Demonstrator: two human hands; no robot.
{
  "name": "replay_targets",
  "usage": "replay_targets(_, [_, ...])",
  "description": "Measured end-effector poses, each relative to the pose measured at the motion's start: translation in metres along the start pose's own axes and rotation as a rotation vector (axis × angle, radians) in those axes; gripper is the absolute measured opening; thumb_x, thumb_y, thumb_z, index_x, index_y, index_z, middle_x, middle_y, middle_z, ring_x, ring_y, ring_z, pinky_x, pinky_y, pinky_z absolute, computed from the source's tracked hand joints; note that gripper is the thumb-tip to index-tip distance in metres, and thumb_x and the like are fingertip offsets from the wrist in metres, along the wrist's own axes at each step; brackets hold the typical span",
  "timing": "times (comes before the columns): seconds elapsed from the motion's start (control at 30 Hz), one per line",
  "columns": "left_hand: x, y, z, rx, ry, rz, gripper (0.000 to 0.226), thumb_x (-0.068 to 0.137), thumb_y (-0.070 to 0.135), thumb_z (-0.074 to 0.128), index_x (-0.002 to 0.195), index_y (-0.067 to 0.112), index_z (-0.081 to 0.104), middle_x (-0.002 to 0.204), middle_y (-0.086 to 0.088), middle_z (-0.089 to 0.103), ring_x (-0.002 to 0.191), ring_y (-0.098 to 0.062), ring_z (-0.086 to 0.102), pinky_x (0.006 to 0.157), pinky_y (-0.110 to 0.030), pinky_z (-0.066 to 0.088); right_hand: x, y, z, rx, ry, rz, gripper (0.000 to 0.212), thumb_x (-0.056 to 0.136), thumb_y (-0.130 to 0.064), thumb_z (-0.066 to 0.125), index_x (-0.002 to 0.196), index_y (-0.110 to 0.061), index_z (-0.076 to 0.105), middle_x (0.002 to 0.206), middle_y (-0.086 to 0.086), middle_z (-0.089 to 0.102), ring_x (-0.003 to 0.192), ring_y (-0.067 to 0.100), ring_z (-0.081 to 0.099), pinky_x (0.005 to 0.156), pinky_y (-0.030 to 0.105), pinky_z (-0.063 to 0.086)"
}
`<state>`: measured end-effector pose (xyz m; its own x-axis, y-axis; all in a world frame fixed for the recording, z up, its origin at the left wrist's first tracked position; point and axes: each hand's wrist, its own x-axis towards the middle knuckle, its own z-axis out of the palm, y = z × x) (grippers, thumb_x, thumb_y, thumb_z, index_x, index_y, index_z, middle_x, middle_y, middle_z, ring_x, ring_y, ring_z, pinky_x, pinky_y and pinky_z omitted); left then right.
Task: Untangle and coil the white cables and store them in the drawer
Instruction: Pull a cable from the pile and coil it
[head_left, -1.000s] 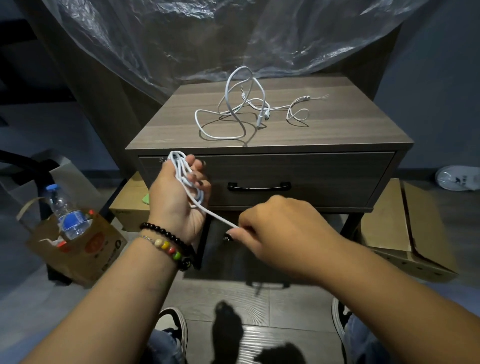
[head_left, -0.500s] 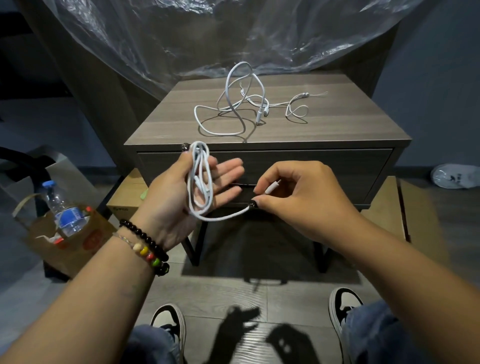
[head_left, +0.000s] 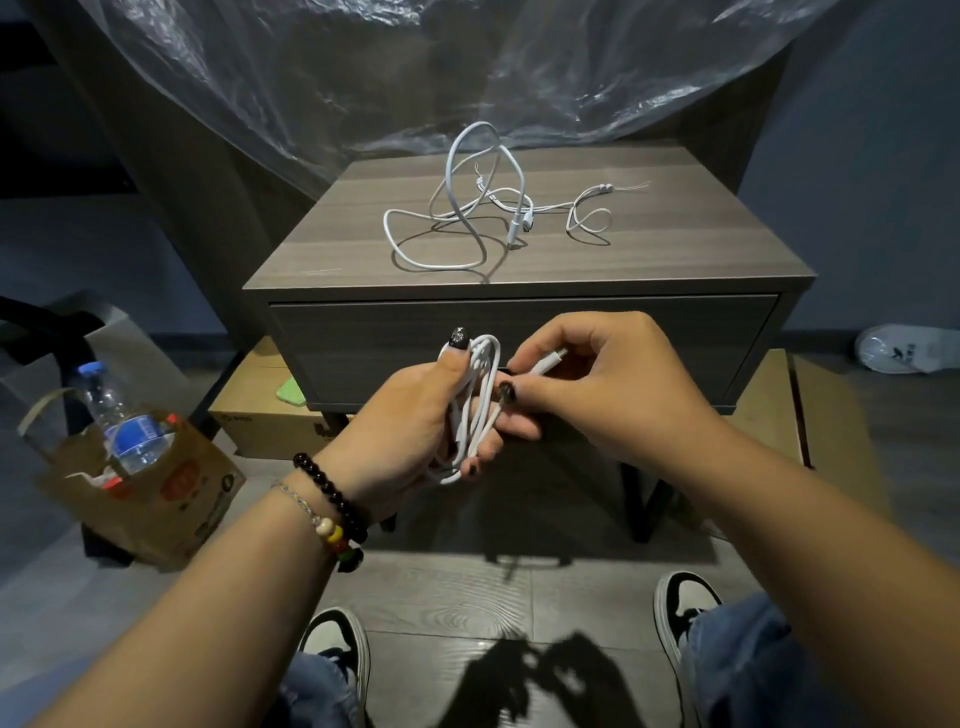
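While a coiled white cable (head_left: 480, 405) is gripped in the left hand (head_left: 415, 415), its plug end (head_left: 545, 364) is pinched by the right hand (head_left: 597, 384) before the closed drawer (head_left: 649, 338). A water bottle (head_left: 122, 415) is held in a paper bag (head_left: 156, 499) on the floor. Tangled white cables (head_left: 467, 218) are spread mid-top on the nightstand (head_left: 701, 244).

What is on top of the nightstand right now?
On the nightstand lie tangled white cables, thick loops crossed by a thinner wire. The drawer below is closed, so its inside cannot be seen.
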<state>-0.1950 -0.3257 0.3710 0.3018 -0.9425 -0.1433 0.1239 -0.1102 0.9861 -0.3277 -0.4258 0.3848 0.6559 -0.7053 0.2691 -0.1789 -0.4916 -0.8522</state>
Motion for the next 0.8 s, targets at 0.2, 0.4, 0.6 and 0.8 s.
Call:
replay_targets(0.2, [0.001,0.005,0.001,0.009,-0.072,0.031,0.052,0.1,0.041,0.027,0.109,-0.001,0.055,0.083,-0.022,0.068,0.046,-0.015,0.042,0.041,-0.021,0.036,0.005,0.0,-0.015,0.308,-0.128,0.186,0.021,0.076,-0.006,0.077,0.096,-0.01,0.072,0.076,0.007,0.064,0.064,0.007,0.057,0.052,0.016,0.047])
replay_targets(0.4, [-0.003,0.006,0.004,0.2,-0.238,0.051,0.056,0.092,0.046,0.025,0.121,0.007,0.054,0.083,-0.031,0.067,0.041,-0.015,0.037,0.044,-0.023,0.032,0.006,0.002,-0.015,0.246,-0.249,0.122,0.038,0.077,0.001,0.074,0.112,-0.014,0.068,0.091,0.008,0.068,0.073,0.015,0.058,0.061,0.02,0.051])
replay_targets(0.6, [-0.01,0.01,0.004,0.249,-0.362,0.079,0.05,0.089,0.045,0.019,0.125,0.024,0.046,0.07,-0.02,0.067,0.037,-0.013,0.045,0.037,-0.021,0.029,0.005,-0.001,-0.025,0.276,-0.489,0.101,0.035,0.078,0.006,0.07,0.108,-0.013,0.071,0.091,0.013,0.072,0.072,0.011,0.061,0.057,0.02,0.05])
replay_targets(0.8, [-0.017,0.015,0.008,0.242,-0.405,-0.033,0.063,0.081,0.059,0.003,0.125,0.045,0.046,0.069,-0.005,0.069,0.042,-0.008,0.042,0.046,-0.023,0.032,0.002,-0.001,-0.018,0.347,-0.458,0.122,0.017,0.083,-0.005,0.068,0.098,-0.009,0.074,0.077,0.012,0.068,0.059,0.007,0.055,0.052,0.019,0.046])
